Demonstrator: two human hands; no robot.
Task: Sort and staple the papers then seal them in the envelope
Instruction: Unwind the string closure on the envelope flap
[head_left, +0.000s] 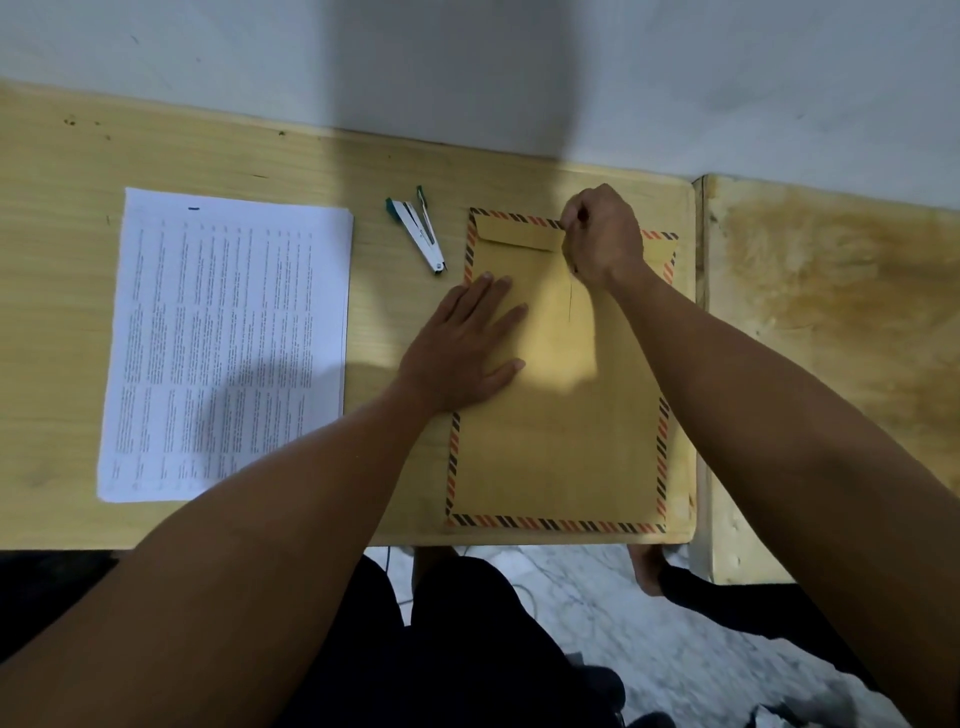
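The right hand (605, 239), upper right of centre in the frame, has its fingers curled together at the top edge of a brown envelope (558, 415), pinching or pressing the folded flap (519, 236); whether it grips the flap or only pushes on it cannot be told. The left hand (462, 348) lies flat, fingers spread, on the envelope's left side near mid-frame, holding it down on the wooden table (62, 260).

The envelope, edged with orange and black stripes, fills the right-centre of the frame, flap end away from the person. Just to its upper left lies a white and green stapler (421, 234), swung open. Farther left, well apart from the envelope, sits a stack of printed papers (228, 338), square and untouched by either hand.

The step in hand appears to be working the envelope's flap while the papers remain outside. Next, the flap likely needs lifting fully open so the papers, once stapled, can slide in.
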